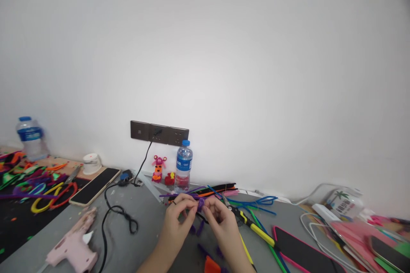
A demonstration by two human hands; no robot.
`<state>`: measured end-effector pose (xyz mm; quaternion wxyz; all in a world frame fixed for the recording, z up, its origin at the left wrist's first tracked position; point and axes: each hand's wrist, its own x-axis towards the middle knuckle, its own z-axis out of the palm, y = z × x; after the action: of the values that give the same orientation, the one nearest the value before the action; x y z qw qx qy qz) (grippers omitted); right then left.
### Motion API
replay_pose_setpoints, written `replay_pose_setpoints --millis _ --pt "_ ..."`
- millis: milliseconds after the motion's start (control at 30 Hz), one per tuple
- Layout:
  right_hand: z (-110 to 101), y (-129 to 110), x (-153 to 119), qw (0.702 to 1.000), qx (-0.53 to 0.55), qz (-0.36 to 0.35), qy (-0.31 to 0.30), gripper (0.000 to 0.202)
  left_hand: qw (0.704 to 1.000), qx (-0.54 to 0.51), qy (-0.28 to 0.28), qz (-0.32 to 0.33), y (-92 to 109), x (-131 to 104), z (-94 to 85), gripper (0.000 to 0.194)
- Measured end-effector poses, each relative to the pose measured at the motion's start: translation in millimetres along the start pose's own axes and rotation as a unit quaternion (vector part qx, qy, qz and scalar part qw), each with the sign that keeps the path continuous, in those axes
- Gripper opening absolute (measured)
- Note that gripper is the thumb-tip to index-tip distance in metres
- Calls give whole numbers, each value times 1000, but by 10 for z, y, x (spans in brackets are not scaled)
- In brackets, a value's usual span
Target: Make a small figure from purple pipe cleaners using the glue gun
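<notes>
A small purple pipe cleaner piece [200,203] is pinched between my two hands over the grey work surface [150,234]. My left hand [182,217] grips it from the left with thumb and forefinger, and a dark ring shows on one finger. From the other side my right hand [221,217] pinches it too. Below them lie loose purple bits [200,228] and an orange piece [212,265]. Just right of my right hand are yellow-and-black handled pliers [256,230].
Behind my hands stand a water bottle [183,168] and a small pink-orange figure [158,169]. A pink glue gun [75,243], a black cord [105,217] and a phone [95,187] lie left. Blue pipe cleaners [256,201] and a pink-edged phone [304,251] lie right.
</notes>
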<state>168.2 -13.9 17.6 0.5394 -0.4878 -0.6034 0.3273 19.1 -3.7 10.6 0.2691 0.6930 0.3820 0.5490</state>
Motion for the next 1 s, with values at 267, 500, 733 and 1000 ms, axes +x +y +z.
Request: replay_pose_setpoints --millis 267,500,733,1000 --pt "1 -42 -8 1000 -16 -6 3 35 1000 -18 -7 -12 1 4 5 15" --pt "-11 -28 -20 1000 -21 -14 1 33 1000 -19 -8 -2 15 8 1 14" --pt "-6 -31 -15 1000 -15 -18 7 34 1000 -23 -3 -13 38 25 -7 16" --pt "-4 -67 -5 1000 -11 -1 0 39 999 -28 1 -17 44 33 -3 16"
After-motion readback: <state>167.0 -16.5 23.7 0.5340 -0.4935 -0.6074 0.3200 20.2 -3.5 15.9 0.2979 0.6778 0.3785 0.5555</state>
